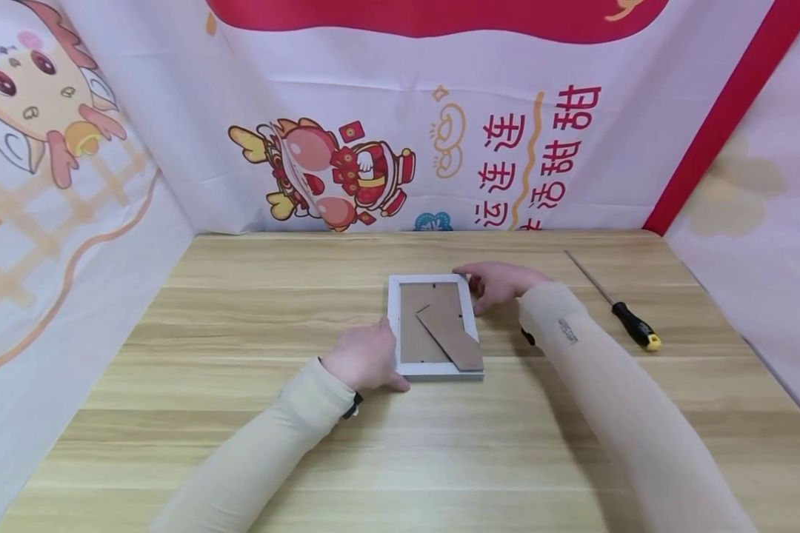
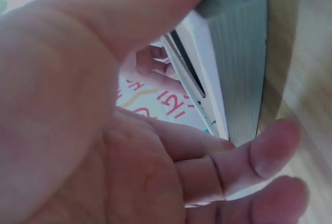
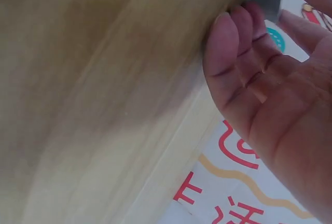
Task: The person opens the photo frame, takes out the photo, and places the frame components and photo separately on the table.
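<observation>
A picture frame (image 1: 413, 337) with a white border lies face down on the table, its brown backing board showing. A brown easel stand (image 1: 450, 340) slants across the back and reaches the near right corner. My left hand (image 1: 365, 357) holds the near left corner, thumb at the near edge and fingers along the left side. In the left wrist view the frame's grey side (image 2: 238, 63) stands between thumb and fingers. At the far right corner my right hand (image 1: 496, 283) grips the frame, forefinger at the far edge and thumb by the right side. The right wrist view shows its other fingers (image 3: 223, 47) curled near the tabletop.
A screwdriver (image 1: 630, 322) with a black and yellow handle lies on the right of the wooden table (image 1: 253, 296), its shaft pointing away. Behind the table's far edge hangs a printed white and red cloth (image 1: 347, 74), with more cloth at both sides.
</observation>
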Action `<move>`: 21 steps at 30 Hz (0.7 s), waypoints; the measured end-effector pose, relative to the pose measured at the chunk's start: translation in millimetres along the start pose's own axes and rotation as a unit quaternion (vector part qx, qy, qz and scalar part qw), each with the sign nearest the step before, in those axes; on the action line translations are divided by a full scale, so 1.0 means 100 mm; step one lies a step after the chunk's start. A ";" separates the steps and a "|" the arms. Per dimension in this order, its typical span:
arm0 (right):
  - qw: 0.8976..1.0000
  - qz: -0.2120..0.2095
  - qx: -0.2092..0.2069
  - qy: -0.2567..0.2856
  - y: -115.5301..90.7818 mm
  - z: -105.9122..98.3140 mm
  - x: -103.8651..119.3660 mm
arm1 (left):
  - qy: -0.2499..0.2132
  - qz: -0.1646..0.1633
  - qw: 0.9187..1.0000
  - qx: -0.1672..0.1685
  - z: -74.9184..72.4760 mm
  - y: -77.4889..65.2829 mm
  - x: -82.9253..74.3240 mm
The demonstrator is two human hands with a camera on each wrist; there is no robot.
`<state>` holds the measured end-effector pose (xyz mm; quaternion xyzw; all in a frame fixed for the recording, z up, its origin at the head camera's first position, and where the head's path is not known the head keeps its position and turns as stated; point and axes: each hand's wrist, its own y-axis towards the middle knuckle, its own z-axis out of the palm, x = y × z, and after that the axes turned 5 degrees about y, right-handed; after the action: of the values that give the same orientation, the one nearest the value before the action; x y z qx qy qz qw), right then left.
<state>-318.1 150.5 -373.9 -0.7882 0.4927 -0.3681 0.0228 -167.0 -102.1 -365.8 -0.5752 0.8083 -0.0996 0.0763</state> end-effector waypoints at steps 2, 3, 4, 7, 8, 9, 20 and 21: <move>1.000 0.006 -0.001 -0.001 0.03 -0.01 0.01 | -0.003 0.000 1.000 0.002 -0.01 0.01 0.02; 1.000 0.009 -0.002 0.000 0.04 -0.01 0.01 | -0.008 0.004 1.000 0.002 -0.01 0.02 0.03; 1.000 0.009 -0.003 0.001 0.05 -0.01 0.02 | -0.019 0.008 1.000 0.002 -0.02 0.03 0.05; 1.000 0.005 -0.013 -0.002 0.04 0.00 0.01 | -0.050 0.023 0.998 0.002 -0.02 0.09 0.13; 1.000 0.003 -0.016 -0.001 0.02 0.00 -0.01 | -0.060 0.028 0.998 0.003 -0.02 0.12 0.15; 1.000 0.001 -0.020 0.000 0.00 0.01 -0.02 | -0.067 0.031 0.997 0.002 -0.02 0.15 0.18; 0.994 0.014 -0.094 -0.046 -0.44 0.12 -0.09 | -0.122 0.052 0.991 -0.034 -0.04 0.41 0.48; 0.993 0.023 -0.104 -0.044 -0.51 0.14 -0.07 | -0.122 0.054 0.991 -0.031 -0.06 0.44 0.50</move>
<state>-272.8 178.0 -368.0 -0.7904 0.5445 -0.2792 -0.0289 -225.0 -134.9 -371.2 -0.5405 0.8257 0.0005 0.1618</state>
